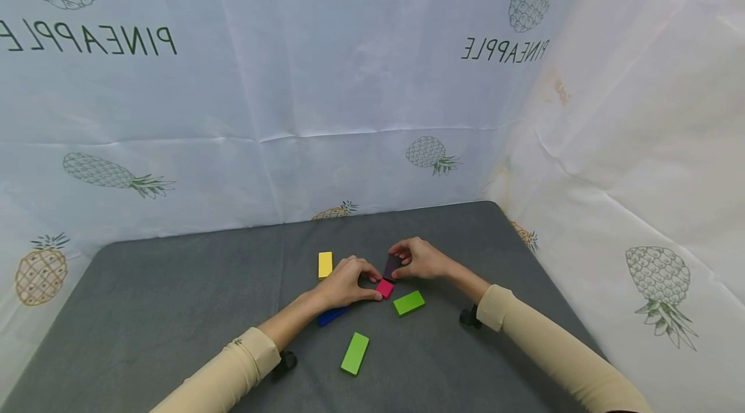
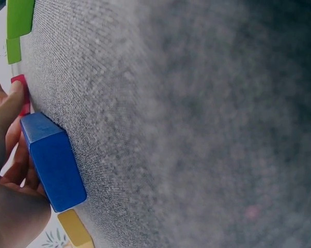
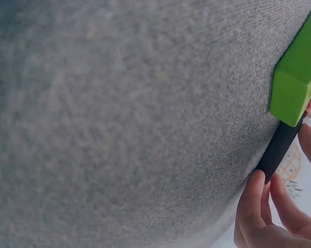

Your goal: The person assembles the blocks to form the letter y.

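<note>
My left hand [image 1: 348, 284] grips a pink block [image 1: 385, 288], thumb on its near side and fingers at its far corner; in the left wrist view the thumb also lies against the pink block [image 2: 26, 103]. The right hand [image 1: 421, 259] pinches a black block [image 1: 392, 266] between thumb and fingers. The black block's near end sits right at the pink block's far edge. Seen from the right wrist, fingertips hold one end of the black block [image 3: 280, 147]. A blue block [image 1: 332, 316] lies beside the left wrist, partly hidden under it.
One green block [image 1: 409, 303] lies just right of the pink one, another green block [image 1: 355, 353] nearer the front. Beyond the left hand is a yellow block [image 1: 324, 264]. All rest on a grey cloth-covered table [image 1: 192, 309] with pineapple-print sheets [image 1: 349, 77] behind and at the sides.
</note>
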Motion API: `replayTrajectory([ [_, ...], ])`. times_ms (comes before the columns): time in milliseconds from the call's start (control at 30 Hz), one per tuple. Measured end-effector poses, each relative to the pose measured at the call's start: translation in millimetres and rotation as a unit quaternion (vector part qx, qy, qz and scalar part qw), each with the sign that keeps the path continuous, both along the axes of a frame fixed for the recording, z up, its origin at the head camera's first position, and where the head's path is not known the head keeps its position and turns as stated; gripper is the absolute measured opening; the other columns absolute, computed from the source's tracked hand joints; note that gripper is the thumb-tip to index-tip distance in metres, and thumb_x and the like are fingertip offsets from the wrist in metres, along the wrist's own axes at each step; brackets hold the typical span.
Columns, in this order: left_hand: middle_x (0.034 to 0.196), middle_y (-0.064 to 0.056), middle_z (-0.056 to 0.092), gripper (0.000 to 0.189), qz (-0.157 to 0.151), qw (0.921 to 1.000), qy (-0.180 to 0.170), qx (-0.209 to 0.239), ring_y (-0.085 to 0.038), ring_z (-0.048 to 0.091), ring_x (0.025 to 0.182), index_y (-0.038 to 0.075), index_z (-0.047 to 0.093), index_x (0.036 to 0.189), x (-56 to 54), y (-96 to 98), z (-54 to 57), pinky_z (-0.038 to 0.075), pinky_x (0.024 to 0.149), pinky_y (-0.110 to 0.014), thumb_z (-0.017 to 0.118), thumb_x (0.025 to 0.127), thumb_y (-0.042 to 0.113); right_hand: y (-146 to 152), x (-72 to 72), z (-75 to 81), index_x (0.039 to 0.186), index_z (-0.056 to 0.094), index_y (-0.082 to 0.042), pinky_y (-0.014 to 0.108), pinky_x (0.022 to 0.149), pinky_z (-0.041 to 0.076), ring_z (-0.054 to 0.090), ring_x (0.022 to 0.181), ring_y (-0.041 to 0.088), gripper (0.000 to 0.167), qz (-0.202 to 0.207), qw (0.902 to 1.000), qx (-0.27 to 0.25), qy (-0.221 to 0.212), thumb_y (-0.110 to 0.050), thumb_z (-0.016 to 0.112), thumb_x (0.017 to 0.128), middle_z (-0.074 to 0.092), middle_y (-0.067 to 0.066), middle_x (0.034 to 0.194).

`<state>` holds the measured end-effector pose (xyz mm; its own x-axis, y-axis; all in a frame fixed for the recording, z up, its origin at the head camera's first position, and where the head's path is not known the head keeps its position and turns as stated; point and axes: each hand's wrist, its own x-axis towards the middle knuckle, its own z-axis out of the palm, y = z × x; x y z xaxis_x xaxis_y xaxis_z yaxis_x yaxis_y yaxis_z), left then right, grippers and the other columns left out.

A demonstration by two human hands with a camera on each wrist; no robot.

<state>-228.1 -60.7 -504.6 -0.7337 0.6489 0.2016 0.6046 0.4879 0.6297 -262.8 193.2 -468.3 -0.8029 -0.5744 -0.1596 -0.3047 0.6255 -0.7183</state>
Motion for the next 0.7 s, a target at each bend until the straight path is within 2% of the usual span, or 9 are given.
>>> replayTrajectory([
  [700, 0.103, -0.004, 0.082, 0.03, -0.003, 1.0, 0.0, 0.0, -0.018, 0.069, 0.094, 0.008, 0.084, 0.113, -0.5, -0.8, -0.3, 0.049, 0.091, -0.033, 0.09, 0.091, 0.027, 0.4, -1.1, -3.0, 0.14, 0.065, 0.009, 0.039, 0.1, 0.063, 0.073, 0.119, 0.033, 0.053, 0.004, 1.0, -0.006, -0.003, -0.012, 0.084, 0.095, 0.07, 0.026, 0.134],
])
